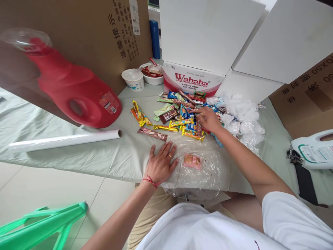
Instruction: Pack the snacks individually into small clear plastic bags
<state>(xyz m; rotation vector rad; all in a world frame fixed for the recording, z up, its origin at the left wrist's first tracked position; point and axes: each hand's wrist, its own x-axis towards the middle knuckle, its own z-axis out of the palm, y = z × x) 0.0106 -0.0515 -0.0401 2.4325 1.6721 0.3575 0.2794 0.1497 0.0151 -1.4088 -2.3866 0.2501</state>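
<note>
My left hand [160,164] lies flat with fingers spread at the edge of a clear plastic sheet [208,177] on the cloth. On that sheet, right of the hand, rests a pink-wrapped snack [193,161]. Farther back, my right hand [208,119] reaches into a pile of wrapped snacks, its fingers bent and closed on a brownish-pink snack bar [193,110]; the fingertips are partly hidden. Around it lie yellow packets [181,122], a dark brown packet [169,116] and blue packets [185,111]. One pinkish bar [152,133] lies beyond my left fingertips.
Crumpled clear plastic [241,111] is heaped right of the pile. A Wahaha carton [192,80] and two bowls [133,80] stand behind. Left are a red jug [80,92] and a white roll [65,140]. A white bottle [314,149] lies right; a green stool [44,229] stands below.
</note>
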